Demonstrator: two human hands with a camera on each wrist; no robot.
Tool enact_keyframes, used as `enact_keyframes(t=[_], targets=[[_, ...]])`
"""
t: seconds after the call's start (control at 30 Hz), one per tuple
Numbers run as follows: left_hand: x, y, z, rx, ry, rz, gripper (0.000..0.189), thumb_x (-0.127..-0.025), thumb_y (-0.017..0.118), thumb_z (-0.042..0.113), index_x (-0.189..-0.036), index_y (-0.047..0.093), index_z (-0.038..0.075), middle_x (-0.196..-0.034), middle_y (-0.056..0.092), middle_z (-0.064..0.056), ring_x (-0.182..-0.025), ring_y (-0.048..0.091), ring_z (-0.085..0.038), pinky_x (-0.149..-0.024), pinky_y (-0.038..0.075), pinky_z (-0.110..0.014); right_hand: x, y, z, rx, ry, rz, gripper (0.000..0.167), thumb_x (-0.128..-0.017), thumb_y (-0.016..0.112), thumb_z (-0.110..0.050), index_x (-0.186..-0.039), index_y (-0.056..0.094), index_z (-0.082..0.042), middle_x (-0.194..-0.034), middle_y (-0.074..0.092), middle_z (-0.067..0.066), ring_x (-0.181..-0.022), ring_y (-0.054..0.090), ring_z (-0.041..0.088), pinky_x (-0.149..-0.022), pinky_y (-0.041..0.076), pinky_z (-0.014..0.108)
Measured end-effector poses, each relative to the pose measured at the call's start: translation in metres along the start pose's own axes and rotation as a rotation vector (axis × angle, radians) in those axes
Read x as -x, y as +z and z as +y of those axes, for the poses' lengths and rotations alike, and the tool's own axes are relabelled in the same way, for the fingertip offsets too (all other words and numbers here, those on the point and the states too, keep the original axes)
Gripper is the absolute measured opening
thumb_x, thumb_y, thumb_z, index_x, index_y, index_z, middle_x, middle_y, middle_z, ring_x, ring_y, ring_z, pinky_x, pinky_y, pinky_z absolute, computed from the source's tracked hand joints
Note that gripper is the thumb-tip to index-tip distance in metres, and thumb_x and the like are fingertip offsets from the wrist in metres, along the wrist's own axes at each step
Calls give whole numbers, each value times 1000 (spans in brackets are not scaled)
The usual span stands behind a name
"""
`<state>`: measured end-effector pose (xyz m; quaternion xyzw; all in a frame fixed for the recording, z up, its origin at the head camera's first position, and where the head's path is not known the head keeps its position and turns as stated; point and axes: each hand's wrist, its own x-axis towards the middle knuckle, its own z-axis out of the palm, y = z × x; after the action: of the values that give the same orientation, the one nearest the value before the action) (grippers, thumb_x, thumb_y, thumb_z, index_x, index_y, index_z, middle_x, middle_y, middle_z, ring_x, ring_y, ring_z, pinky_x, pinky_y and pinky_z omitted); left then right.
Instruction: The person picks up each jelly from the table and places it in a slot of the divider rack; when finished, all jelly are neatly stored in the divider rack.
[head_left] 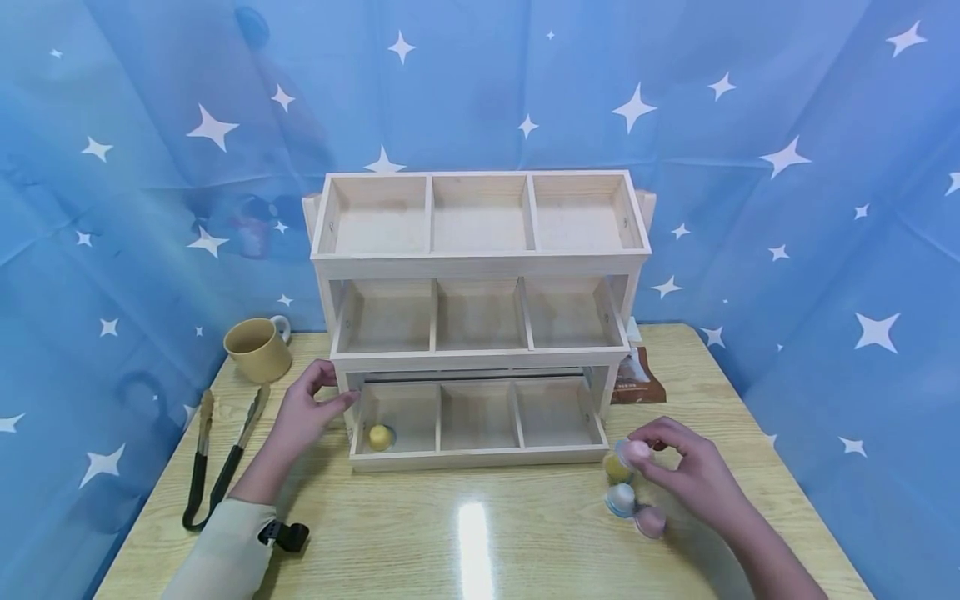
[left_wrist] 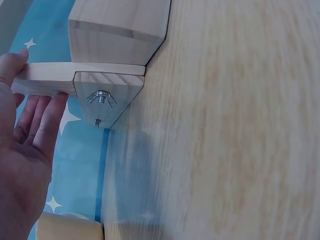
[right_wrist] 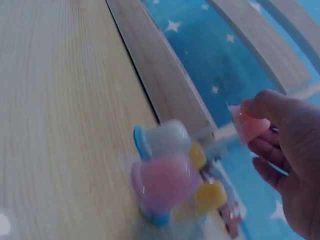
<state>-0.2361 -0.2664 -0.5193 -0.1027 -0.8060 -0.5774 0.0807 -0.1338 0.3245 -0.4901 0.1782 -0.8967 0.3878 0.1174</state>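
A three-tier wooden rack [head_left: 480, 267] stands at the back of the table, each tier split into three compartments. My left hand [head_left: 306, 410] holds its left upright; in the left wrist view the thumb lies on one side of the wood [left_wrist: 47, 75] and fingers on the other, near a wing nut. Between thumb and fingers, my right hand [head_left: 693, 471] pinches a pink jelly cup [right_wrist: 252, 125], raised beside the rack's lower right corner. Close below it are a white jelly cup [head_left: 621, 498], another pink one [head_left: 650, 522] and yellow ones [right_wrist: 210, 197]. One yellow jelly cup [head_left: 381, 437] sits in the bottom left compartment.
A tan mug [head_left: 258, 350] stands left of the rack, with black-handled tongs [head_left: 232, 462] lying spread in front of it. Behind the right upright lies a brown packet [head_left: 639, 379]. A blue starry cloth [head_left: 480, 83] hangs behind and around the table.
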Motion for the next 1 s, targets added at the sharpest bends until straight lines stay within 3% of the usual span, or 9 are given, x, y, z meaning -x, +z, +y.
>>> enact_keyframes(t=[0.2, 0.33, 0.53, 0.77, 1.0], targets=[[1, 0, -2, -14, -1, 0, 38, -99, 85, 11, -130, 64, 3, -124, 69, -17, -113, 64, -17, -86, 63, -31, -20, 18, -17, -82, -76, -18, 36, -90, 90, 2, -114, 81, -23, -116, 76, -5, -110, 68, 11, -90, 54, 28], [1, 1, 0, -40, -17, -5, 39, -100, 83, 10, -133, 63, 3, -127, 68, -18, -114, 62, -16, -87, 61, -29, -32, 33, -29, -106, -130, -25, 38, -88, 89, 5, -115, 81, -20, -115, 76, -4, -106, 68, 13, -88, 55, 27], [0, 2, 3, -58, -31, 0, 39, -101, 81, 5, -133, 61, -4, -127, 67, -27, -113, 62, -20, -88, 60, -29, -48, 56, -47, -150, -179, -71, 33, -88, 91, -1, -115, 82, -18, -112, 75, -8, -101, 70, 14, -89, 59, 32], [1, 1, 2, -60, -14, -3, 41, -101, 84, 11, -135, 63, 3, -128, 69, -17, -115, 61, -18, -90, 58, -33, -65, 80, -69, -200, -184, -148, 27, -91, 90, -9, -114, 83, -19, -112, 74, -10, -104, 69, 15, -93, 59, 35], [1, 0, 3, -15, 7, -12, 40, -100, 84, 11, -134, 64, 3, -126, 68, -16, -114, 63, -18, -85, 63, -30, -84, 107, -88, -236, -265, -183, 24, -90, 89, -6, -112, 82, -14, -112, 74, -6, -102, 70, 17, -90, 62, 43]])
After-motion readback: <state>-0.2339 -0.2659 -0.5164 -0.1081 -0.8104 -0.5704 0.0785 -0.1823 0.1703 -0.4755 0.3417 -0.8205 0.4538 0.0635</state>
